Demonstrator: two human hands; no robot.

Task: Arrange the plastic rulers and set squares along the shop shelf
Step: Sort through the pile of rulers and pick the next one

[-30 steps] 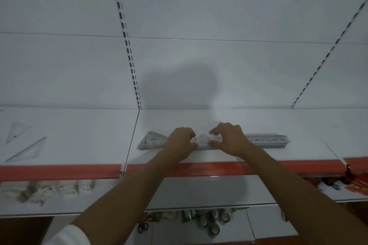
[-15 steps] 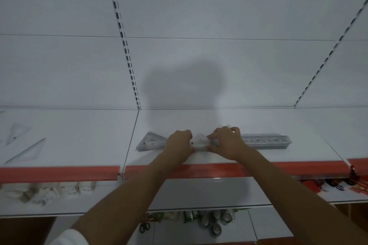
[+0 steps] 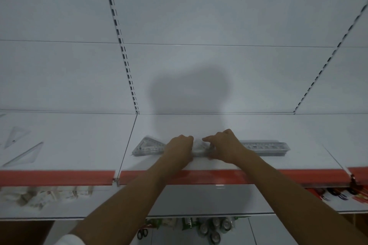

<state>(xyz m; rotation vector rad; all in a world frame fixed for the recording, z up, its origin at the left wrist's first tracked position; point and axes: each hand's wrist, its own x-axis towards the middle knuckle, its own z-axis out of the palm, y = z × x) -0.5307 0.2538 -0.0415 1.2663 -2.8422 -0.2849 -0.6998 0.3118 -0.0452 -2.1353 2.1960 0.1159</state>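
- Nearest the camera, on the lowest level under the forearms, lie rolls of tape [image 3: 215, 230] and a pair of scissors [image 3: 142, 233].
- One level up, a white lower shelf [image 3: 199, 199] carries blurred pale packets [image 3: 39, 195] at the left and red-and-dark packaged goods [image 3: 342, 195] at the right.
- Both forearms cross the red front strip [image 3: 59, 177] of the shop shelf [image 3: 79, 139] and hide part of it.
- The left hand [image 3: 179, 148] has its fingers curled down onto the middle of the clear plastic row; the knuckles cover the fingertips, so I cannot tell how firmly it grips.
- The right hand [image 3: 225, 147] is just beside it, fingers bent and thumb tucked toward the left hand, pinching a small clear set square [image 3: 198, 147] that shows in the gap between the two hands.
- A stack of clear set squares [image 3: 148, 147] sticks out to the left of the left hand, flat on the shelf.
- A stack of clear rulers [image 3: 266, 147] runs out to the right of the right hand, lying lengthwise along the shelf.
- Well apart on the left bay lie two single set squares, one near the front [image 3: 23, 155] and one farther back [image 3: 16, 135].
- Behind all of it, the white back panel [image 3: 199, 26] bears a slotted upright [image 3: 121, 45] and the person's shadow [image 3: 189, 89].
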